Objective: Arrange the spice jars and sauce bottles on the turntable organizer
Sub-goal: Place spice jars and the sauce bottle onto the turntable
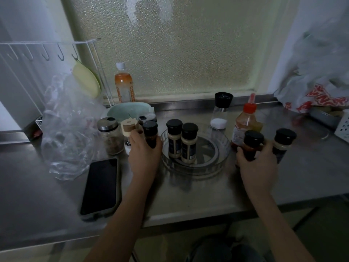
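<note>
2 jars (182, 141) in turntable (221, 157) (left half); phone (100, 186) left

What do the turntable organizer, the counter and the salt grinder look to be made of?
Turntable organizer: clear glossy plastic, probably; the counter shows through its ribbed wall. Counter: brushed stainless steel by its dull grey sheen and folded front edge. Salt grinder: transparent body, glass or acrylic, I cannot tell which, with a matte black plastic-looking cap and white grains visible inside.

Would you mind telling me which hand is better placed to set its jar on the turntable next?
Probably the left hand: its dark jar is right beside the turntable rim.
</note>
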